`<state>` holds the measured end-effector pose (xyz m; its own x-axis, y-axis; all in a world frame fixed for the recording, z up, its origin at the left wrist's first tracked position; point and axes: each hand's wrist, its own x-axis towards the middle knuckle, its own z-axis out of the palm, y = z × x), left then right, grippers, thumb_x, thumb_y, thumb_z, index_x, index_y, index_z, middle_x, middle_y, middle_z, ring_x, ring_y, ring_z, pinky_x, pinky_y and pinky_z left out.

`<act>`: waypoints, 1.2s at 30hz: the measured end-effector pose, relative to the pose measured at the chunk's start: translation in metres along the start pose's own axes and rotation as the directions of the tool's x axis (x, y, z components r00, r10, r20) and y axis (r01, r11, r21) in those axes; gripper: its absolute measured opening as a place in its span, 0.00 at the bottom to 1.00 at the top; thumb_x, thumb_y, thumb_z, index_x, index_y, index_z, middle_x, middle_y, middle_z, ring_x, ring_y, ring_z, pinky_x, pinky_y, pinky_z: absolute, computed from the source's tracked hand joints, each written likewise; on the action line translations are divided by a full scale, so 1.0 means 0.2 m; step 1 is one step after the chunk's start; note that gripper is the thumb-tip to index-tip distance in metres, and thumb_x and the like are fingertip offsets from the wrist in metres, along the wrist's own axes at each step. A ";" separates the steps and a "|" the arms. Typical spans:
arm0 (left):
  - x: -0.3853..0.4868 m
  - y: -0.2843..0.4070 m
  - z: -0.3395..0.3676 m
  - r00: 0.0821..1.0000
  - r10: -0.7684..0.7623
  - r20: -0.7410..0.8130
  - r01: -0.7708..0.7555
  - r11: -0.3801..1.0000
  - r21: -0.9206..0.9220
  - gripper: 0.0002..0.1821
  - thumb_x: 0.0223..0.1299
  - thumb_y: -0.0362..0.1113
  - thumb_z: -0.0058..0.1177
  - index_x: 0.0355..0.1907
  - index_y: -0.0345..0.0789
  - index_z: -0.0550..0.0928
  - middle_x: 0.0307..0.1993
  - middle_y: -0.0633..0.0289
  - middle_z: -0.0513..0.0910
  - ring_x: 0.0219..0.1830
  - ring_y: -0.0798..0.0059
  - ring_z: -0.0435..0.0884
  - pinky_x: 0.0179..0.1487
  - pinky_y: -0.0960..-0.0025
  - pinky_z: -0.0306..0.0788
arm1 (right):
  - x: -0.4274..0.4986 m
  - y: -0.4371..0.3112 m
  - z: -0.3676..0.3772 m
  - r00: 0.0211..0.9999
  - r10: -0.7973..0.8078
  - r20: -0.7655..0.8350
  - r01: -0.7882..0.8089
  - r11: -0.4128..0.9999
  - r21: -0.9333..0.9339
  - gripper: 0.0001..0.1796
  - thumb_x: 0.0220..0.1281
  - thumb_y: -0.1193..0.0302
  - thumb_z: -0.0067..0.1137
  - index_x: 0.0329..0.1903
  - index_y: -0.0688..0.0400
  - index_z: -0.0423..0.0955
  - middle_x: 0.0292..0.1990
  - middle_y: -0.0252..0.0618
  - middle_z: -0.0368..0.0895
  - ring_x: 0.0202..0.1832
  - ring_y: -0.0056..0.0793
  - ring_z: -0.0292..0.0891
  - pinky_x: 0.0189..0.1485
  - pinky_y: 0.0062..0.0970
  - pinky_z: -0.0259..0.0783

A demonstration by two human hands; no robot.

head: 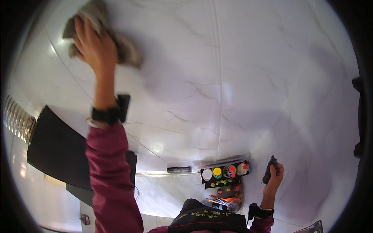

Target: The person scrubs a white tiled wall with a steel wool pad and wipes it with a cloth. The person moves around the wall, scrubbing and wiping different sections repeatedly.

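High on the left, my left hand (97, 48) is spread over a bunched grey-brown cloth (128, 54) against a glossy white marble-patterned wall (180, 87). The cloth is blurred, and part of it is hidden under the palm and fingers. Lower right, my right hand (273, 179) pinches a dark, rough scouring pad (267, 174), probably steel wool, between thumb and fingers. It is close to the wall surface; contact cannot be made out. Both wrists carry black strapped devices over maroon sleeves.
A black rack (225, 171) with several bottles and jars hangs low near the middle. Below it are ladles and other utensils (228, 202). A large black panel (61, 148) stands at the left, near a ribbed shiny object (17, 119). A dark wall fitting (179, 169) sits left of the rack.
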<state>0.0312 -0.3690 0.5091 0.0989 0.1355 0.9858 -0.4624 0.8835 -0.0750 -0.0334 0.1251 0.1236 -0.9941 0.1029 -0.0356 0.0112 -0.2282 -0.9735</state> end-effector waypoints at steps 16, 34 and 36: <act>-1.59 0.03 -0.58 0.737 -0.092 0.670 0.138 0.990 -0.016 0.31 0.48 0.33 0.54 0.60 0.52 0.78 0.57 0.61 0.77 0.64 0.57 0.70 0.69 0.49 0.62 | -0.03 -0.04 0.36 0.919 -0.079 0.386 0.196 0.942 -0.273 0.06 0.70 0.73 0.54 0.45 0.61 0.73 0.38 0.27 0.73 0.38 0.13 0.66 0.42 0.16 0.64; -2.34 0.06 -1.91 -0.565 -0.397 0.723 0.669 -0.733 0.120 0.22 0.73 0.36 0.42 0.66 0.30 0.69 0.59 0.58 0.76 0.57 0.70 0.77 0.61 0.67 0.69 | -0.46 0.36 1.99 -0.533 -0.372 0.760 0.799 -0.517 0.308 0.09 0.59 0.63 0.64 0.42 0.47 0.79 0.44 0.23 0.78 0.43 0.21 0.73 0.40 0.30 0.62; -2.36 -0.06 -1.99 -0.568 -0.419 0.708 0.698 -0.701 0.145 0.22 0.73 0.36 0.41 0.66 0.30 0.68 0.60 0.57 0.76 0.58 0.70 0.77 0.62 0.67 0.69 | -0.37 0.23 1.97 -0.509 -0.351 0.786 0.785 -0.565 0.256 0.10 0.58 0.61 0.64 0.42 0.46 0.79 0.45 0.23 0.77 0.44 0.20 0.73 0.40 0.30 0.62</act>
<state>0.3411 -0.2640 -0.0159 -0.4868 -0.7646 -0.4224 0.2650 -0.5901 0.7626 -0.0014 -0.2737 0.1697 0.4166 -0.7335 0.5371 -0.8141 -0.0380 0.5795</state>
